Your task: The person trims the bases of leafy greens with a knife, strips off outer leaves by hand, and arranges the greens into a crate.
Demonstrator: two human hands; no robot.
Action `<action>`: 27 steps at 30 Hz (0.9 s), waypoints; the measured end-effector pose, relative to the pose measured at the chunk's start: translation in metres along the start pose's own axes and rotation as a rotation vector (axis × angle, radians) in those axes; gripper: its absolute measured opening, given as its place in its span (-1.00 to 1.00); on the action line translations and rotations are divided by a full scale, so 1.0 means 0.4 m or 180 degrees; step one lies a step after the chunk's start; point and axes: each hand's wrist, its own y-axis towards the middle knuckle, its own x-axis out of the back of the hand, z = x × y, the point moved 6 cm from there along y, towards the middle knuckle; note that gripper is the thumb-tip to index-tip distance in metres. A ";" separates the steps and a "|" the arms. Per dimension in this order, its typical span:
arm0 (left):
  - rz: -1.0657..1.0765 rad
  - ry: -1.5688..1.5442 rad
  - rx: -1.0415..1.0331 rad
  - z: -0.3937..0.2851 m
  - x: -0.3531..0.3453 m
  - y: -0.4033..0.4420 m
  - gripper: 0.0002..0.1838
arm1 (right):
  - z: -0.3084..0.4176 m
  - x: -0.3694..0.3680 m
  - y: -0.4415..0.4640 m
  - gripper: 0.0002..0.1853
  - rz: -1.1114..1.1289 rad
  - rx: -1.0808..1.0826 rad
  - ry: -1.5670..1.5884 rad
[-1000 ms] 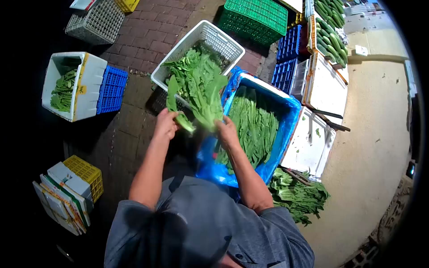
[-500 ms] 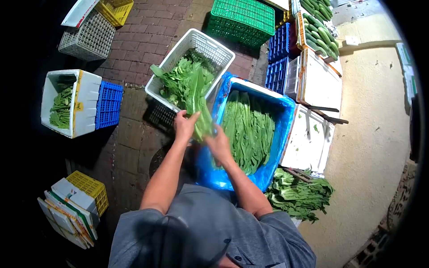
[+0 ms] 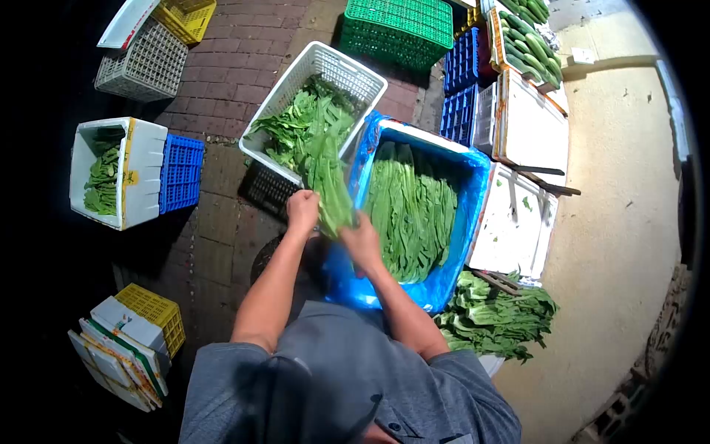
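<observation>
A leafy green bunch (image 3: 328,181) hangs over the near edge of the white basket (image 3: 268,164), its stem end toward me. My right hand (image 3: 361,240) is closed around the stem end, slightly blurred. Close beside the bunch, on its left, my left hand (image 3: 303,211) has its fingers closed; what they pinch is too small to make out. Loose leaves (image 3: 299,122) lie in the white basket. To the right, long green leaves (image 3: 411,211) are laid side by side in a box lined with blue plastic (image 3: 467,233).
More leafy bunches (image 3: 495,314) lie at the lower right, below a white foam lid (image 3: 510,222). Green crates (image 3: 399,29) stand at the top, a foam box (image 3: 144,174) at the left, a yellow crate (image 3: 157,309) lower left. Cucumbers (image 3: 531,52) fill a box at the upper right.
The bunch has swung from the left toward upright between my hands. My left hand has moved right, nearer to my right hand, and its fingers have drawn together.
</observation>
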 end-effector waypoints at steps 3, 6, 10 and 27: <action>0.0126 -0.1336 0.0806 -0.026 0.003 -0.065 -0.78 | -0.075 -0.027 0.011 -0.41 -0.0002 -0.0194 0.0311; 0.0212 -0.2127 0.1473 -0.010 -0.002 -0.092 -0.76 | -0.111 -0.040 0.018 -0.36 0.0133 -0.0487 0.0589; 0.0233 -0.2286 0.1597 -0.018 -0.006 -0.111 -0.79 | -0.127 -0.048 0.010 -0.34 0.0068 -0.0458 0.0635; 0.0449 -0.2462 0.1698 0.043 0.002 -0.117 -0.38 | -0.104 -0.015 -0.042 -0.30 0.0194 -0.0430 0.1082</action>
